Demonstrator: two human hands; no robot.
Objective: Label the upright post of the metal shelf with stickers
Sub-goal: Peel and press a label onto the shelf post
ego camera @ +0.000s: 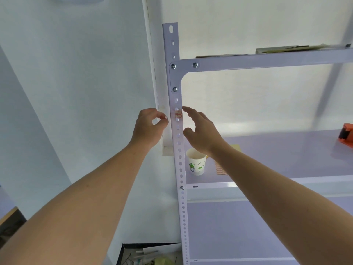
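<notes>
A small red-outlined sticker [178, 114] sat on the front face of the white perforated upright post [176, 104], which ran top to bottom between both hands. The left hand [148, 129] hovered just left of the post, thumb and forefinger pinched together; whether they held anything, I couldn't tell. The right hand [200, 131] was just right, fingers spread and loose, fingertips nearest the sticker, so the better placed to press it.
</notes>
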